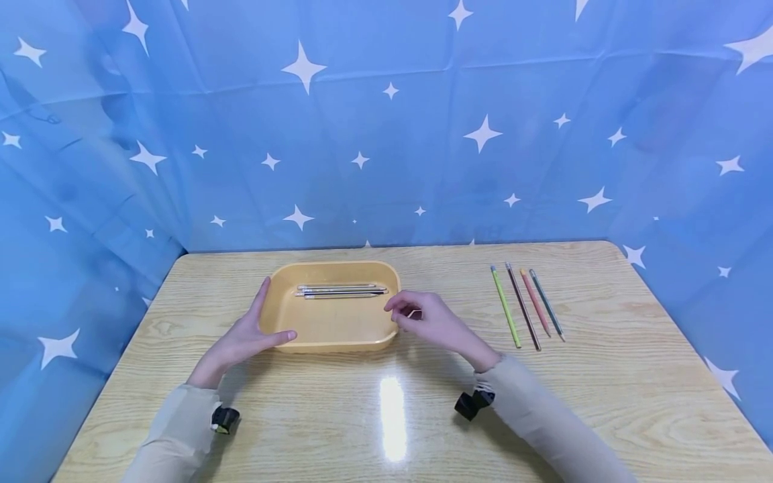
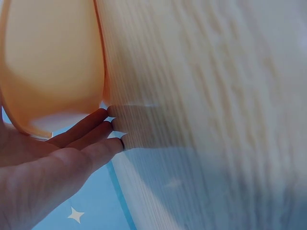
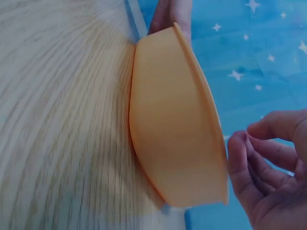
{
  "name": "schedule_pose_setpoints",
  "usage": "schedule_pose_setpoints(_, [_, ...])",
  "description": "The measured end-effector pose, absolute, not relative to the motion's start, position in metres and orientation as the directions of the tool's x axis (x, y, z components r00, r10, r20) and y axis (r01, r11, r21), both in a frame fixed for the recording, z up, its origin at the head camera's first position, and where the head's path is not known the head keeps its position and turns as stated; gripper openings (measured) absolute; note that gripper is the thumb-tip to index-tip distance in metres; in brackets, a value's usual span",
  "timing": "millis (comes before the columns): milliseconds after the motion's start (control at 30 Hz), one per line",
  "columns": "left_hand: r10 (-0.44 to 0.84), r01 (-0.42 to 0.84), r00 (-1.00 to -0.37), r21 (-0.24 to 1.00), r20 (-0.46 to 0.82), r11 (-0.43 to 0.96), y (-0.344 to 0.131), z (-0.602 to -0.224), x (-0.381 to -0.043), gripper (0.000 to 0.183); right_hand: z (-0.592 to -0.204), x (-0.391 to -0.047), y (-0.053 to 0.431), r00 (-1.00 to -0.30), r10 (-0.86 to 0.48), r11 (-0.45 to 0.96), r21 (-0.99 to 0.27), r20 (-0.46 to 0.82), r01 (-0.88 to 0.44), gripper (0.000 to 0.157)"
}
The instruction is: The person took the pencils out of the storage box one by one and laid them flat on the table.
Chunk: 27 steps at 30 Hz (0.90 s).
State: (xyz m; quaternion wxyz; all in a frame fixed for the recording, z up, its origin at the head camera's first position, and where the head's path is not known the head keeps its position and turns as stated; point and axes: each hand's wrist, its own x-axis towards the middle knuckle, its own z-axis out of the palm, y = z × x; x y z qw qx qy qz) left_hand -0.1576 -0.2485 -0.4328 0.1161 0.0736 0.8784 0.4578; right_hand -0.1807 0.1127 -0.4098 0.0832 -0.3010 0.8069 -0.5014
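A shallow light-orange plastic tray (image 1: 338, 347) rests on the table, with several pencils (image 1: 341, 291) lying side by side across its back half. My left hand (image 1: 244, 339) spans the tray's left front corner. Its thumb lies over the front rim, and in the left wrist view its nearly straight fingers (image 2: 98, 143) run along the outside of the wall. My right hand (image 1: 425, 318) hovers at the right rim. In the right wrist view its fingers (image 3: 237, 158) are curled, thumb tip close against the forefinger, with no object visible between them.
Right of the tray lie a lime-green pencil (image 1: 506, 307), a dark pencil (image 1: 523, 307), a coral pencil (image 1: 535, 303) and a teal pencil (image 1: 547, 305), roughly parallel. The wooden table (image 1: 326, 416) backs onto a blue star-patterned curtain (image 1: 386, 134).
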Motion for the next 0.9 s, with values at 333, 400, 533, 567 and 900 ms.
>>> schedule_pose_setpoints(333, [0.234, 0.02, -0.963, 0.826, -0.136, 0.564, -0.249, -0.433, -0.158, 0.117, -0.405, -0.183, 0.095, -0.767, -0.608, 0.298, -0.837, 0.204, -0.459, 0.016])
schedule_pose_setpoints(400, [0.232, 0.019, -0.963, 0.824, -0.138, 0.566, -0.249, -0.433, -0.157, 0.117, -0.405, -0.183, 0.092, -0.764, -0.614, 0.3, -0.836, 0.2, -0.46, 0.015])
schedule_pose_setpoints(533, [0.229, 0.018, -0.964, 0.823, -0.137, 0.568, -0.249, -0.433, -0.157, 0.117, -0.406, -0.185, 0.087, -0.756, -0.626, 0.307, -0.831, 0.192, -0.465, 0.016])
schedule_pose_setpoints(567, [0.229, 0.018, -0.964, 0.822, -0.137, 0.569, -0.248, -0.433, -0.157, 0.117, -0.406, -0.186, 0.085, -0.754, -0.629, 0.308, -0.828, 0.192, -0.468, 0.016])
schedule_pose_setpoints(900, [0.227, 0.015, -0.963, 0.819, -0.142, 0.574, -0.247, -0.432, -0.157, 0.117, -0.405, -0.193, 0.074, -0.74, -0.646, 0.33, -0.804, 0.19, -0.494, 0.015])
